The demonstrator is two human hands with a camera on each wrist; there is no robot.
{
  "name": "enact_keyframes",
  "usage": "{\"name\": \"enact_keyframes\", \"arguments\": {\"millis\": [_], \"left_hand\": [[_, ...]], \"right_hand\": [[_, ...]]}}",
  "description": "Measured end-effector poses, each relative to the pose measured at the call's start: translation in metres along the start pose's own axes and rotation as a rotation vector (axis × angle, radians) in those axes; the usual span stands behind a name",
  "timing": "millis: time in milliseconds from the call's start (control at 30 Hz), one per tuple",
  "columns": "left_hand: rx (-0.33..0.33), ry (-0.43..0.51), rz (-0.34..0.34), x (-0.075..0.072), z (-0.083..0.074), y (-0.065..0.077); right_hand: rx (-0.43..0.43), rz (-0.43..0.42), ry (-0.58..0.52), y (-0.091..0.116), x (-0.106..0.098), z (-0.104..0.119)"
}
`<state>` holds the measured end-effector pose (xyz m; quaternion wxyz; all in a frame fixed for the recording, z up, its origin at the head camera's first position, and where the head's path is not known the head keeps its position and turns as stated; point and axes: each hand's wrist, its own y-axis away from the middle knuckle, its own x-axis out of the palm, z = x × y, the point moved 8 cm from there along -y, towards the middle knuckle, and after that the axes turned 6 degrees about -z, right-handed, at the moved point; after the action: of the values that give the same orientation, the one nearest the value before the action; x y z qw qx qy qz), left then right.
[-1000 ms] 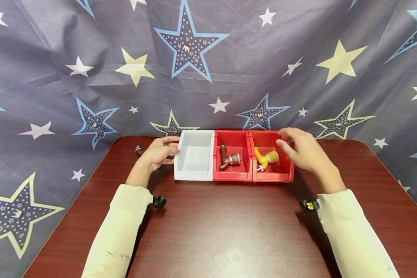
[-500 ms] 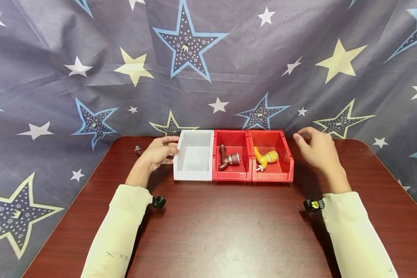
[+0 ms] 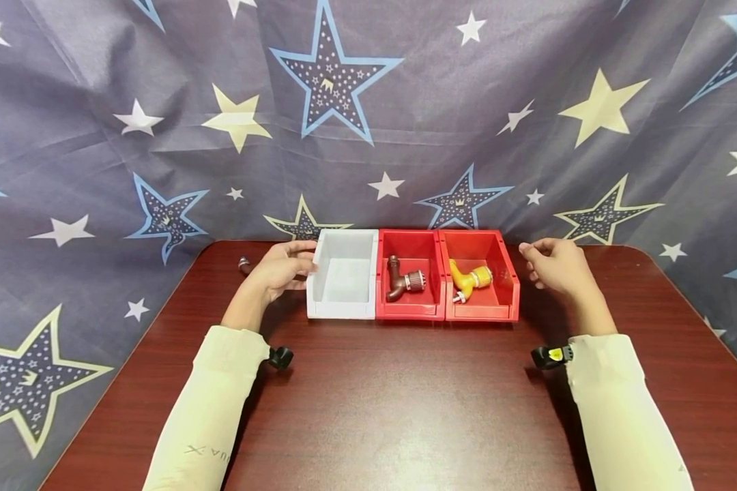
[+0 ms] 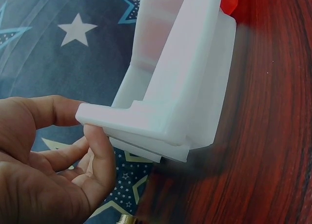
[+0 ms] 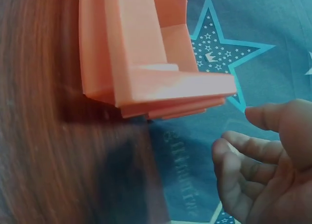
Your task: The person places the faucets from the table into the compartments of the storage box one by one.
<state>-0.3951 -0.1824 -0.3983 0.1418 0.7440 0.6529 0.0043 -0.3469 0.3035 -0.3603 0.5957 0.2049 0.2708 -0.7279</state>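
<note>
The left hand (image 3: 276, 274) pinched the white bin (image 3: 342, 310); the right hand (image 3: 560, 268) held nothing.
The grip was on the outer wall, while the right hand hung loosely curled just beside the end red bin (image 3: 482, 313), apart from it. A yellow tap (image 3: 466, 281) lay in that bin, a brown tap (image 3: 396, 286) in the middle red bin (image 3: 410, 311); the bins stood in a row on the desk (image 3: 393, 389).
</note>
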Motion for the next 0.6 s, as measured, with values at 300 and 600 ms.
{"name": "enact_keyframes", "arguments": {"millis": [300,600], "left_hand": [[0.012,0.0,-0.005,0.0,-0.002,0.001],[0.01,-0.007,0.003,0.002,-0.001,0.001]], "right_hand": [[0.166,0.161,-0.211,0.001,0.024,-0.009],[0.272,0.221,-0.353,0.003,0.033,-0.014]]}}
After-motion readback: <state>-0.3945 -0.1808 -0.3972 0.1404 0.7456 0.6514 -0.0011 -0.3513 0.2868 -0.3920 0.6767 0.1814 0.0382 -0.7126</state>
